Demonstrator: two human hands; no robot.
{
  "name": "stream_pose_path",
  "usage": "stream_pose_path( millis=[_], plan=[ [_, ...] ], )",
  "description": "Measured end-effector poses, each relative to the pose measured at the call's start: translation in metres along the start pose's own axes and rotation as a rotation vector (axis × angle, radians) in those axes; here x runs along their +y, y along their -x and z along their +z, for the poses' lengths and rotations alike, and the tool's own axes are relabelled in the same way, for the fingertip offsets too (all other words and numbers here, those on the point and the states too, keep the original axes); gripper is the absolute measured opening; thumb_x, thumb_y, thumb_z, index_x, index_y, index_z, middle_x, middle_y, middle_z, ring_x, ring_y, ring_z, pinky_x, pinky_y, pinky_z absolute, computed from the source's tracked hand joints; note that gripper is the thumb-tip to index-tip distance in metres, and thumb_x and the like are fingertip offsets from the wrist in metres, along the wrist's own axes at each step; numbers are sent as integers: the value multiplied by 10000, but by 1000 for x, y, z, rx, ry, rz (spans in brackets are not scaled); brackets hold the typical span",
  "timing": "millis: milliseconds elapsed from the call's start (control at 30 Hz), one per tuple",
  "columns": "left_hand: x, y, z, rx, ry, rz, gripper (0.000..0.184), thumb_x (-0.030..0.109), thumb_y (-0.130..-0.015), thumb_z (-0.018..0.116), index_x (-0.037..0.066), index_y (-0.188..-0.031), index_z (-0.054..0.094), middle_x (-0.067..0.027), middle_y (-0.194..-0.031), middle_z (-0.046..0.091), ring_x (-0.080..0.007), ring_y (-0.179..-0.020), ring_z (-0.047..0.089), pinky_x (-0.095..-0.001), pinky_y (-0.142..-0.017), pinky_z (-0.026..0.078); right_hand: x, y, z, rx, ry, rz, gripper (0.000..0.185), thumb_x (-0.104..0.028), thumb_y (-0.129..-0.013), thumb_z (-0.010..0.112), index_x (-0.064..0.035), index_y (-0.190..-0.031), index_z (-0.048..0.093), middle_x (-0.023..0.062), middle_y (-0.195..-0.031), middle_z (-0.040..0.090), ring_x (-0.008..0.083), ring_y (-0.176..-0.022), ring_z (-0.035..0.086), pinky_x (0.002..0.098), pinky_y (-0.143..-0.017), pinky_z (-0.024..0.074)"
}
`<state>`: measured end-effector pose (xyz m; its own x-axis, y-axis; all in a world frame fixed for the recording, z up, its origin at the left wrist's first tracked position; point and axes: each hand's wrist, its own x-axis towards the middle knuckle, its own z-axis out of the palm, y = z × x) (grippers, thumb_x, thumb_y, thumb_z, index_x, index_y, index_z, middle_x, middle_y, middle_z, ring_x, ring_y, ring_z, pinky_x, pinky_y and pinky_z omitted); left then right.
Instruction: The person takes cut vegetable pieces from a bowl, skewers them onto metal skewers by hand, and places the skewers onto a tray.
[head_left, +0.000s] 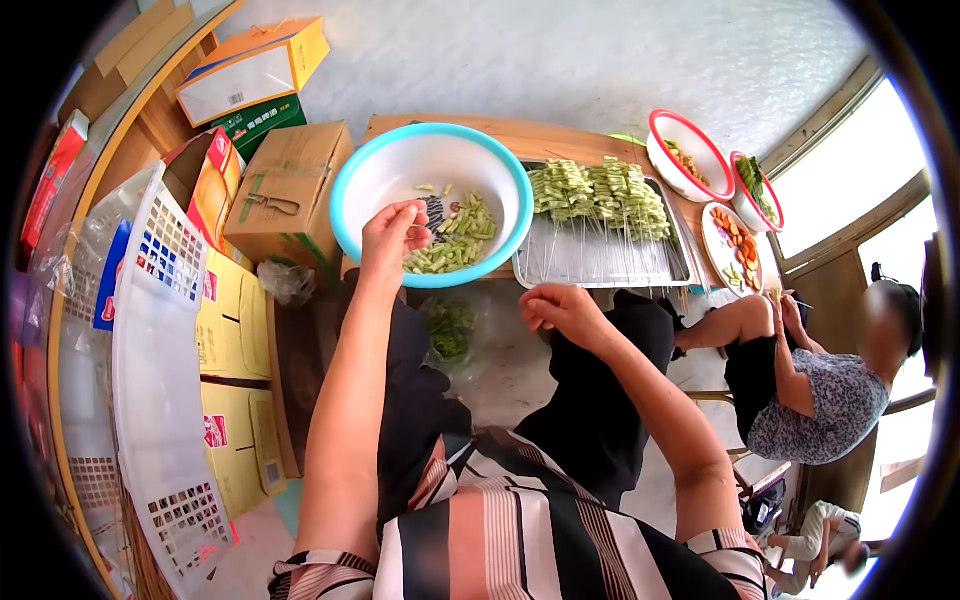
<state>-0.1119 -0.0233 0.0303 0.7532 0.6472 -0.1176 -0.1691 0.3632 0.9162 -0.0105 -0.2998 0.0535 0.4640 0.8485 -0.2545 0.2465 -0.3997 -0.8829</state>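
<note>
My left hand (394,240) is over the near-left part of a white basin with a turquoise rim (343,190). Its fingers are curled together in a pinch; anything between them is too small to make out. Cut green vegetable pieces (468,225) lie in the basin's right and near side. My right hand (562,312) is closed, just in front of a metal tray (545,262), above my knees. Whatever its fingers hold is hidden. Rows of skewered green vegetable pieces (600,190) rest on the tray, their thin sticks pointing towards me.
Right of the tray stand red-rimmed bowls (658,125) and a plate of orange and green pieces (738,248). A cardboard box (285,190) and a white plastic basket (140,350) are at left. Under the table lies a bag of greens (450,330). Another person (815,400) sits at right.
</note>
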Motion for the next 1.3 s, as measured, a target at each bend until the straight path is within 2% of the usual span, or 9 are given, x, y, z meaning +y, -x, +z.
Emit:
stream_pose_path(
  millis=[200, 267, 433, 533, 633, 700, 933, 1100, 1300],
  plan=[
    [2, -4, 6, 56, 136, 11, 157, 158, -907, 588, 40, -990, 652, -23, -804, 629, -103, -640, 591, -242, -597, 513, -17, -69, -12, 185, 161, -136, 211, -126, -906, 555, 24, -1040, 619, 69, -863, 672, 131, -745, 629, 267, -685, 494],
    [3, -6, 5, 58, 181, -9, 167, 157, -912, 587, 37, -1012, 646, -25, -811, 631, -110, -665, 590, -254, -612, 508, -25, -95, -11, 309, 345, -274, 216, -172, -853, 567, -36, -1003, 643, 153, -887, 670, 286, -777, 656, 367, -710, 506],
    [3, -11, 4, 65, 276, -45, 146, 146, -913, 578, 43, -990, 648, -27, -809, 629, -110, -644, 586, -253, -601, 509, -19, -157, 10, 255, 617, -248, 187, -198, -829, 540, -66, -908, 648, 160, -889, 661, 349, -865, 626, 462, -762, 483],
    [6, -11, 3, 65, 270, -60, 176, 152, -916, 585, 32, -1032, 640, -26, -819, 625, -116, -688, 581, -267, -617, 499, 2, -188, 28, 1, 895, 7, 217, -166, -804, 507, -71, -932, 654, 133, -924, 669, 368, -926, 619, 475, -786, 485],
    [3, -15, 4, 64, 300, -51, 154, 154, -914, 584, 39, -998, 641, -33, -808, 631, -114, -642, 588, -254, -589, 508, 13, -201, 43, -190, 808, -61, 229, -180, -812, 511, -79, -953, 661, 133, -939, 668, 351, -943, 623, 466, -795, 485],
    [2, -17, 4, 61, 301, -56, 158, 162, -915, 584, 39, -997, 640, -34, -808, 632, -114, -642, 589, -254, -585, 507, 17, -190, 48, -130, 720, -130, 244, -249, -823, 549, -83, -973, 647, 162, -943, 649, 347, -922, 609, 448, -799, 466],
    [-5, -22, 9, 36, 298, -49, 210, 213, -927, 574, 27, -998, 640, -44, -802, 640, -120, -648, 594, -266, -569, 506, -15, -88, 5, 198, 500, -347, 202, -181, -865, 561, -66, -1010, 640, 125, -1012, 630, 335, -904, 612, 417, -771, 488],
    [-12, -22, 11, 2, 289, -73, 231, 238, -921, 580, 31, -1003, 640, -43, -807, 635, -130, -675, 594, -276, -596, 507, -25, -12, -61, 452, 290, -297, 192, -64, -865, 579, -28, -1049, 624, 129, -986, 633, 267, -849, 635, 344, -712, 522],
    [-23, -31, 2, -1, 250, -92, 239, 234, -900, 609, 39, -1036, 630, -30, -828, 616, -136, -694, 573, -287, -618, 490, 41, 67, -114, 784, 272, -171, 179, -87, -884, 565, 1, -1027, 628, 106, -898, 653, 178, -786, 637, 281, -689, 504]
  ],
)
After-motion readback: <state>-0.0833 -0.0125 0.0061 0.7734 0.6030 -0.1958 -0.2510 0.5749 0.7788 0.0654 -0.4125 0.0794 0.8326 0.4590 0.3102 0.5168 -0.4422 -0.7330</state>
